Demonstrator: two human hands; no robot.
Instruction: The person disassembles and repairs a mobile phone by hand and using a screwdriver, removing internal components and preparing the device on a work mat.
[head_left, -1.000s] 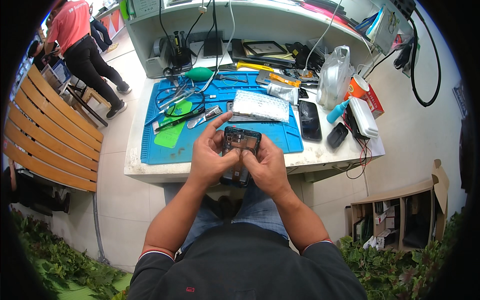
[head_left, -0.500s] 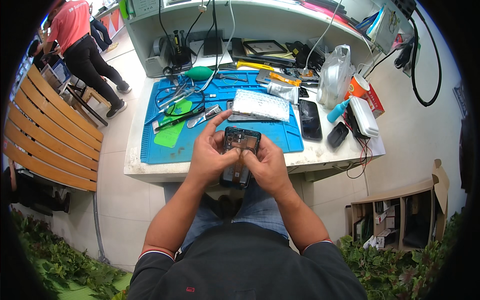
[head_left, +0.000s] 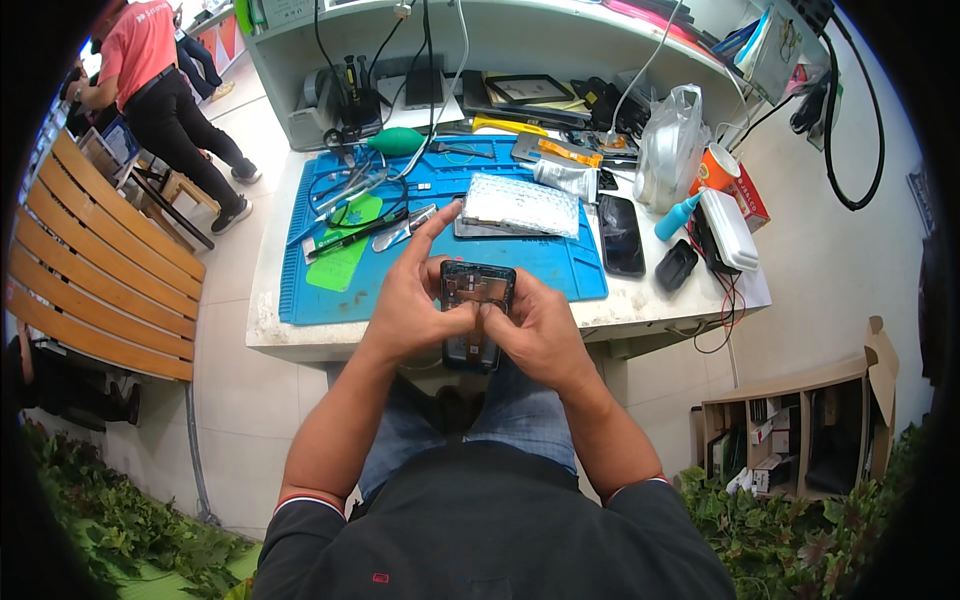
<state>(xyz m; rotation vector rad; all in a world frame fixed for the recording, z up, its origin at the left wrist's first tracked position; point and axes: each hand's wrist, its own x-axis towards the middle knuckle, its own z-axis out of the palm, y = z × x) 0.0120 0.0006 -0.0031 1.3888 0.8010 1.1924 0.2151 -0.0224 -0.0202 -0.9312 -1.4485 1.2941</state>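
Note:
An opened smartphone (head_left: 476, 286), its back off and inner parts bare, is held over the table's front edge. My left hand (head_left: 412, 312) grips its left side, the thumb pressed on the inside and the index finger stretched out ahead. On the phone's right side my right hand (head_left: 540, 328) is closed, with its thumb beside the other thumb on the inner parts. A brown ribbon-like strip runs down the lower half between them. What the thumb tips press is too small to make out. Just beyond lies a bubble-wrapped packet (head_left: 520, 206) on a flat dark device.
A blue work mat (head_left: 400, 290) covers much of the white table, with cables, tools and a green blower (head_left: 397, 142). On the right are a black phone (head_left: 621, 236), a blue bottle (head_left: 677, 217) and a white case (head_left: 728, 231). A person (head_left: 160, 90) stands far left.
The phone has tilted slightly and shifted a little to the left in my hands. Both thumbs stay on its inside. The person at far left has moved an arm.

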